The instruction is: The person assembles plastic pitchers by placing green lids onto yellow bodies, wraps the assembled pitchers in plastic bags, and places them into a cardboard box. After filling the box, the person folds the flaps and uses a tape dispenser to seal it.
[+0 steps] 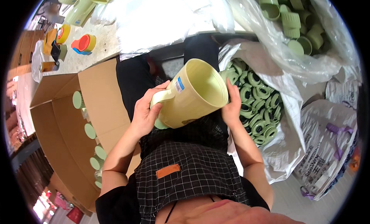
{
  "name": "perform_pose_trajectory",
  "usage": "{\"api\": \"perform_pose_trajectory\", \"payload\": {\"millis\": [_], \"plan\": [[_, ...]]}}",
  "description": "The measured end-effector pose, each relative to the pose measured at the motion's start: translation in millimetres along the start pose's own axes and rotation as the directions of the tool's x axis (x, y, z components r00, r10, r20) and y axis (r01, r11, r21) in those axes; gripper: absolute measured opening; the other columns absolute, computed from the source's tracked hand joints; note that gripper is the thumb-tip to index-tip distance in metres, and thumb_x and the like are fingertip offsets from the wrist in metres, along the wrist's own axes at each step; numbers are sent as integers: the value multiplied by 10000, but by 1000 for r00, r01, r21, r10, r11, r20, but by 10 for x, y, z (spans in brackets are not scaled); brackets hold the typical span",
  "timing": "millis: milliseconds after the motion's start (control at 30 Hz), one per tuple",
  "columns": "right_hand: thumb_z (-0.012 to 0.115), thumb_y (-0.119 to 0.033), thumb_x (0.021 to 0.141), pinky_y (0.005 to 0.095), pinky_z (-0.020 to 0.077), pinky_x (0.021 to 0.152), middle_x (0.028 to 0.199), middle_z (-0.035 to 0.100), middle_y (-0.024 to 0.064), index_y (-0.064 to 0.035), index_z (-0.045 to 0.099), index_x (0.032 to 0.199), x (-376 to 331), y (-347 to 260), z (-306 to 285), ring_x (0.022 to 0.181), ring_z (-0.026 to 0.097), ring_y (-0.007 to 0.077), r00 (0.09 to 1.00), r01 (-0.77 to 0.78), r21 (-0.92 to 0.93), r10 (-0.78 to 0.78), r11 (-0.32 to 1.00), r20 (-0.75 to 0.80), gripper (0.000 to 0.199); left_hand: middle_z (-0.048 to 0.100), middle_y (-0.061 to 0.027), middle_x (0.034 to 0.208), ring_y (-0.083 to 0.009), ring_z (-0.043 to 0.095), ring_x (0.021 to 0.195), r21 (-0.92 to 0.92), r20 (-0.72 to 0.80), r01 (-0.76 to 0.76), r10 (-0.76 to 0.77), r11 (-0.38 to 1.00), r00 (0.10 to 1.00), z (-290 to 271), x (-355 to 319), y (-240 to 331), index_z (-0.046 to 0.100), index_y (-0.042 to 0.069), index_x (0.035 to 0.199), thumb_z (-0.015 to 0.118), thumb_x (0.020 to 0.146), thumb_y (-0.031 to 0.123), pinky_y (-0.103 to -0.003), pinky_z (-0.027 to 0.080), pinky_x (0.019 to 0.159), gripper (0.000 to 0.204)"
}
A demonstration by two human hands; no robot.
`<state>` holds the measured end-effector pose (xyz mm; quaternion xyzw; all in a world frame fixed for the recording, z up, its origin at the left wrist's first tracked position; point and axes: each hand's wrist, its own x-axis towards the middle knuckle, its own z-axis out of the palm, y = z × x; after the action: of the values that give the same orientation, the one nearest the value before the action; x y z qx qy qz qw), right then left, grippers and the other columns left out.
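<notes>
A large pale green plastic jug (181, 104) lies tilted over my lap, its wide mouth facing up and to the right. My left hand (146, 110) is closed round the jug's handle. On the other side, my right hand (232, 105) is beside the jug's rim, fingers bent. A light green plastic piece (230, 75) shows at its fingertips, partly hidden by the jug. Just beyond that hand, a white sack (287, 141) holds many green ring-shaped lid parts (259, 108) with dark seals.
An open cardboard box (102, 100) with green-topped jugs stands at left. On the table (106, 37) are plastic sheets (154, 19), nested coloured cups (85, 43) and more jugs (79, 13). Clear bag of green cups (291, 25) lies at upper right; a grey bag (323, 139) below.
</notes>
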<state>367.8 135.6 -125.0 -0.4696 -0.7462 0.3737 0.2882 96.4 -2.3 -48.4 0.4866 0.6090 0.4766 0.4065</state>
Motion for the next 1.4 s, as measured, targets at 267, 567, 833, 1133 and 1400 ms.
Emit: {"api": "perform_pose_trajectory", "payload": {"millis": [267, 567, 833, 1133, 1400], "plan": [[742, -407, 819, 341, 446, 640, 824, 579, 88, 28, 689, 1147, 697, -999, -376, 719, 542, 233, 744, 621, 217, -653, 753, 138, 547, 512, -207, 1455, -230, 578, 1204, -95, 115, 72, -61, 993, 992, -79, -106, 54, 531, -19, 1274, 501, 998, 130, -346, 452, 1000, 315], [683, -398, 887, 341, 437, 635, 793, 566, 97, 24, 689, 1165, 461, -1054, -280, 696, 531, 233, 775, 548, 206, -585, 811, 240, 505, 512, -178, 1460, -280, 611, 1201, -116, 62, 72, -65, 991, 996, -107, -217, -40, 524, 19, 1266, 560, 980, 174, -359, 484, 987, 328], [588, -275, 964, 338, 458, 738, 842, 551, 132, 48, 605, 1251, 513, -1466, -298, 774, 554, 230, 801, 498, -59, -433, 865, 412, 432, 282, -190, 1585, -390, 644, 1091, 155, 31, -36, 32, 987, 999, 70, -324, -47, 434, 40, 1402, 773, 798, 215, -391, 558, 868, 713], [586, -272, 981, 299, 467, 895, 1110, 655, 103, 49, 566, 1325, 791, -1221, -247, 999, 597, 162, 871, -36, 292, -113, 956, 477, 471, 661, -131, 1162, -301, 636, 807, 284, 11, -425, 441, 859, 898, -195, -150, 429, 654, 22, 1161, 726, 826, 201, -418, 501, 746, 387], [651, -398, 911, 290, 426, 718, 837, 529, 69, 52, 589, 1289, 872, -1029, -250, 774, 504, 165, 883, 102, 243, -200, 965, 424, 591, 655, -82, 829, -286, 621, 822, 653, -251, -169, 422, 738, 871, -481, 1693, -815, 680, 52, 834, 728, 818, 89, -349, 488, 748, 63]]}}
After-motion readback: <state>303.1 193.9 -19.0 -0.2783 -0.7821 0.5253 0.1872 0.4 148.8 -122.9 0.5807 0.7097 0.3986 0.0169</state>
